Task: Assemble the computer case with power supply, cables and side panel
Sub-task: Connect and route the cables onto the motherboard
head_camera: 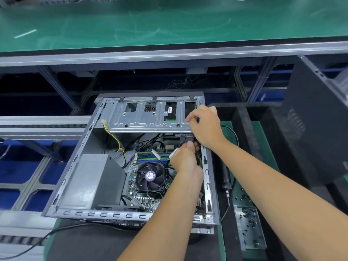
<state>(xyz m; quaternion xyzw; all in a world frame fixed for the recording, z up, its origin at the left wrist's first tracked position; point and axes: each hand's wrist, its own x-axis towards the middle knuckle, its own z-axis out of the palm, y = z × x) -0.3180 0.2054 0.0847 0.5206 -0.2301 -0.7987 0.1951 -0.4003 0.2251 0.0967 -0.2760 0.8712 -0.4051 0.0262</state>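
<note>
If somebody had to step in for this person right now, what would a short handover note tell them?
Left hand: pinching a cable connector at the case's far right corner.
Right hand: fingers curled at the edge of the drive bracket, apparently gripping it.
Computer case lies open on its side; power supply already sits inside, beside the fan.
Side panel stands off to the right, not fitted.
Electric screwdriver and screw tray lie right of the case.
Left: finish the cables, fit the panel.
</note>
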